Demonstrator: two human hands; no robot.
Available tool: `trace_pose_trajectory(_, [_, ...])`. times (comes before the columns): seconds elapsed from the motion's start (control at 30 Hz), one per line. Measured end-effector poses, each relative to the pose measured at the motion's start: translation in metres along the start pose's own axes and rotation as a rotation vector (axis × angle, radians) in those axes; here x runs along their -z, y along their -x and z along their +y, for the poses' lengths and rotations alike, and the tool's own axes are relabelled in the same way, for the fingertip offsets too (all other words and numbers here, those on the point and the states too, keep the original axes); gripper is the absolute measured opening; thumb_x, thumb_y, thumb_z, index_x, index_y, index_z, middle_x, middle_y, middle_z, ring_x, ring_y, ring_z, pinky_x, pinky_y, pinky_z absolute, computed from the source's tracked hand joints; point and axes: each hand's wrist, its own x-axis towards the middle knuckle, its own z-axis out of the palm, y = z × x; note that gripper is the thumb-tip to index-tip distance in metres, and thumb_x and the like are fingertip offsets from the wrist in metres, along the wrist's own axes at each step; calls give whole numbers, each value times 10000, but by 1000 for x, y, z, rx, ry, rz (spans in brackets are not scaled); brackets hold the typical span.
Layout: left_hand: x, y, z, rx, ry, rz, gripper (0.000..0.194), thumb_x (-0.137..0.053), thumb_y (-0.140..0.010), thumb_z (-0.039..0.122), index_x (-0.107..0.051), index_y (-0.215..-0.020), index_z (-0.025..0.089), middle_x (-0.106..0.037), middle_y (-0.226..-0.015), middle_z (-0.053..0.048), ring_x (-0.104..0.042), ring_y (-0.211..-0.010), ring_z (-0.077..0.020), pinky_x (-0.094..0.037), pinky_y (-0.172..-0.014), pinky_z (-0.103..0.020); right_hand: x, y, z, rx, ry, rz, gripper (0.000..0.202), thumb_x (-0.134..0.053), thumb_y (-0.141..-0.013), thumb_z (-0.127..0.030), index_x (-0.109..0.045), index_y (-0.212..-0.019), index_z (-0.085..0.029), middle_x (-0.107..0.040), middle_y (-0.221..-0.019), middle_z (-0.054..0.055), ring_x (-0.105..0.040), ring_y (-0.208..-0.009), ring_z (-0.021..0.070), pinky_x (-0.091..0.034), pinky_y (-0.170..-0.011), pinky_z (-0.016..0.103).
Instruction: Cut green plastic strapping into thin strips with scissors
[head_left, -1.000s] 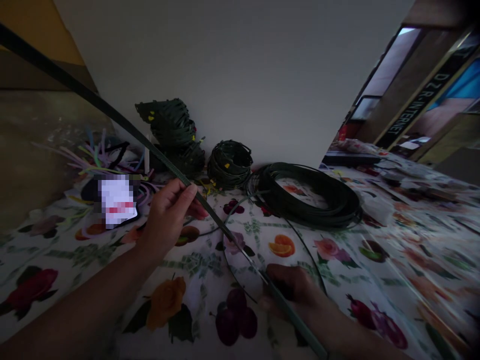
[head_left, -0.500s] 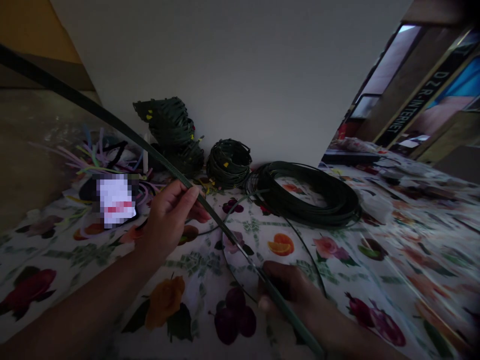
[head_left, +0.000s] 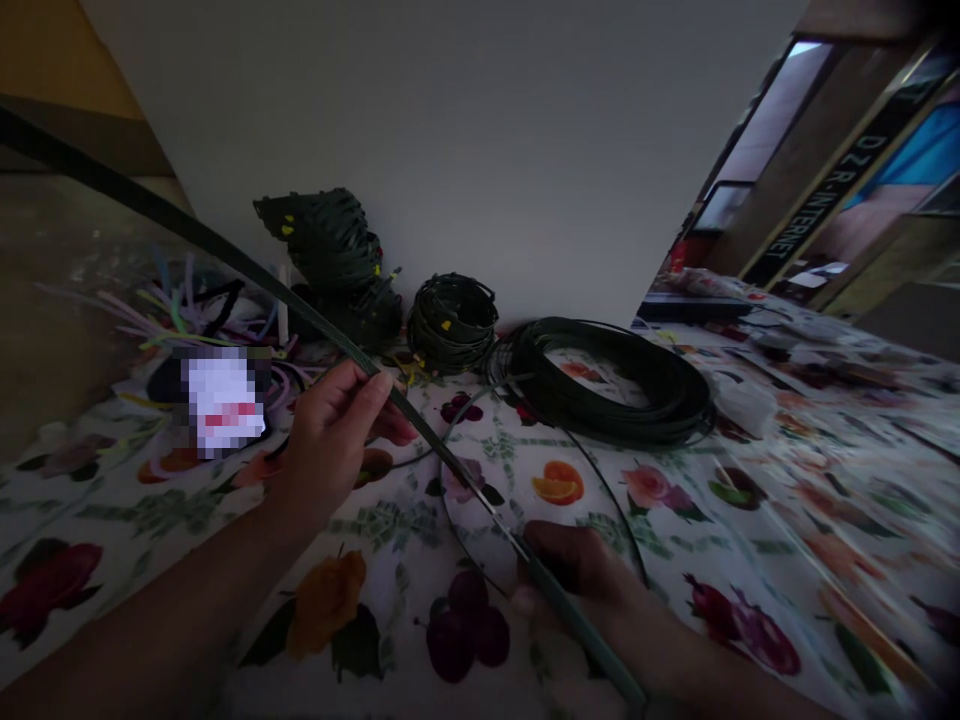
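Observation:
A long dark green strip (head_left: 187,225) runs slantwise from the upper left down to the lower right. My left hand (head_left: 341,425) pinches it between thumb and fingers near the middle of the view. Lower right, my right hand (head_left: 581,580) is closed around something with a thin, shiny metal edge (head_left: 499,522), possibly a blade or scissors, lying along the strip. The strip's lower part (head_left: 585,630) passes over that hand. Shadow hides most of the right fingers.
Behind my hands are a coil of green strip (head_left: 622,395), a small round woven basket (head_left: 452,322) and stacked woven pieces (head_left: 334,245). Pastel stems (head_left: 176,310) and a blurred-out phone-like object (head_left: 223,400) lie left on the flowered tablecloth (head_left: 405,600). A pale board (head_left: 450,130) stands behind.
The view has shifted slightly, so the table items appear a little further left. Both hands keep nearly the same pose and hold.

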Motion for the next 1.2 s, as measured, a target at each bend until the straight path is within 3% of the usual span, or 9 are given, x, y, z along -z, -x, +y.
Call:
trace_pose_trajectory(0.4, [-2, 3, 0, 22, -18, -27, 197, -690, -829, 362, -595, -747, 209, -629, -565, 36, -632, -497, -118, -519, -490, -209, 6, -2, -3, -22, 136, 14, 402, -691, -787, -525, -515, -713, -171, -445, -665, -31, -386, -628, 118, -282, -531, 242])
trace_pose_trajectory(0.63, [-10, 10, 3, 128, -44, -5, 268, -689, -816, 401, -546, -705, 203, -663, -564, 11, -659, -511, -150, -539, -492, -235, 4, 1, -4, -26, -2, -24, 415, -671, -805, -531, -478, -722, -173, -435, -672, -37, -368, -635, 110, -282, -538, 235])
trace_pose_trajectory(1.2, [-11, 11, 5, 87, -46, -30, 259, -685, -814, 380, -541, -696, 200, -635, -535, 29, -650, -483, -146, -525, -462, -221, 0, 0, 1, -40, 54, 9, 408, -660, -807, -499, -436, -680, -182, -377, -644, -45, -316, -609, 104, -250, -515, 242])
